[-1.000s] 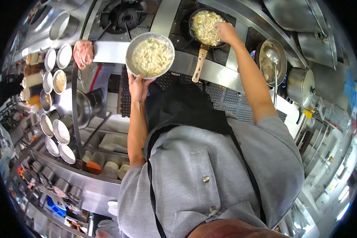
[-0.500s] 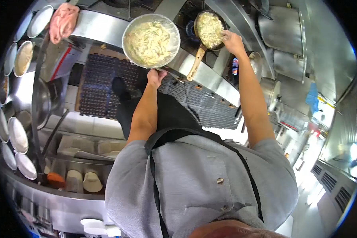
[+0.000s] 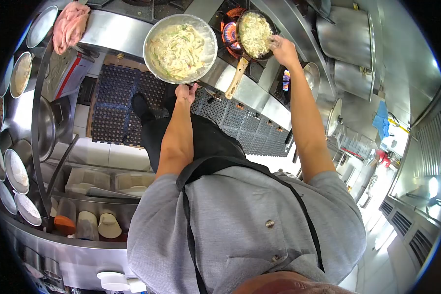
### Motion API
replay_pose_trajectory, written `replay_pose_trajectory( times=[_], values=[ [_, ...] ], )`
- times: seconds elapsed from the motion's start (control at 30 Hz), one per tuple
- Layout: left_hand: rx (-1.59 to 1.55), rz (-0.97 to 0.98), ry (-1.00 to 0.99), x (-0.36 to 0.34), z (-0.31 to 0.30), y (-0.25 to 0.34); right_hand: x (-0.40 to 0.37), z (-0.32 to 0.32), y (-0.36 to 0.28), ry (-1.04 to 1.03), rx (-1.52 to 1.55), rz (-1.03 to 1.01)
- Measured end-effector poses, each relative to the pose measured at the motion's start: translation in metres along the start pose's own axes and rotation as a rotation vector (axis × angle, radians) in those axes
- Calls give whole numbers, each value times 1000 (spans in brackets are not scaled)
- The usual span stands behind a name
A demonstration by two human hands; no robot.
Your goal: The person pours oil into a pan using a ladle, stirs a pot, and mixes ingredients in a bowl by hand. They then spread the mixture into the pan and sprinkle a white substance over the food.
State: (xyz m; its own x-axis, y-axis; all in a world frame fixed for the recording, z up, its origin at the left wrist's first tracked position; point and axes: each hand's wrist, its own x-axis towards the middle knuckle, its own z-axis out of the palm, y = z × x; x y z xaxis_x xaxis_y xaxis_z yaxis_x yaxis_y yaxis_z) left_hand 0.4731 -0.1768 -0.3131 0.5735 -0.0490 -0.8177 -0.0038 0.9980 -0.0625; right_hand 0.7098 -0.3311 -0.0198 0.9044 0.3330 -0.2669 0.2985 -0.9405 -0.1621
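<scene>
My left hand [image 3: 185, 93] grips the near rim of a metal mixing bowl [image 3: 149, 59] and holds it up in front of the stove. Inside lies a pale, wet mixture [image 3: 179, 51] of strips with green bits. To the right, a dark frying pan [image 3: 245, 55] with a worn wooden handle [image 3: 236, 79] sits over the stove, a layer of similar mixture [image 3: 255, 36] spread in it. My right hand [image 3: 282, 49] is at the pan's right side, its fingers closed together at the edge of the food. Whatever they hold, if anything, is hidden.
An orange-glowing gas burner [image 3: 230, 32] burns beside the pan. A pink cloth [image 3: 71, 27] hangs at the upper left. Several bowls with pale contents, such as one bowl [image 3: 16, 170], line the left counter. Perforated rubber mats [image 3: 115, 105] cover the floor. Steel pots [image 3: 345, 39] stand at right.
The burner flame, faint blue before, now shows large and orange. My right fingers have shifted slightly at the pan's edge. The whole view has moved a little.
</scene>
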Motion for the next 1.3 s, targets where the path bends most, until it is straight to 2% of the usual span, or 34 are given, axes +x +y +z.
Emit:
replay_pose_trajectory(
  times=[0.23,0.43,0.57,0.63,0.7,0.73,0.8,0.87,0.97,1.0,1.03,1.13,1.3],
  values=[
    [39,-18,136,-3,8,-1,-6,-7,0,12,-83,-17],
    [105,-37,12,0,3,-2,-10,-15,-2,14,-9,0],
    [89,7,2,-42,28,2,-12,-16,-3,47,8,-14],
    [404,-90,231,-58,25,0,-11,-15,-1,39,50,38],
    [898,-11,17,-81,27,-1,-8,-7,8,101,45,-44],
    [949,63,-162,-102,37,-1,-10,-8,4,118,72,-25],
    [1002,79,-296,-140,77,-3,-10,4,15,166,118,-15],
    [1114,119,-458,-146,101,-10,-9,7,21,186,149,-22],
    [1239,45,-531,-159,134,-22,-10,10,22,172,175,-4],
    [1191,-33,-550,-153,136,-23,-10,11,23,179,186,3],
    [1204,-32,-547,-147,132,-27,-8,12,24,179,201,-13],
    [1236,188,-593,-142,125,-43,2,16,29,179,236,-41],
    [1190,213,-561,-145,123,-64,0,7,20,124,210,-8]
  ],
)
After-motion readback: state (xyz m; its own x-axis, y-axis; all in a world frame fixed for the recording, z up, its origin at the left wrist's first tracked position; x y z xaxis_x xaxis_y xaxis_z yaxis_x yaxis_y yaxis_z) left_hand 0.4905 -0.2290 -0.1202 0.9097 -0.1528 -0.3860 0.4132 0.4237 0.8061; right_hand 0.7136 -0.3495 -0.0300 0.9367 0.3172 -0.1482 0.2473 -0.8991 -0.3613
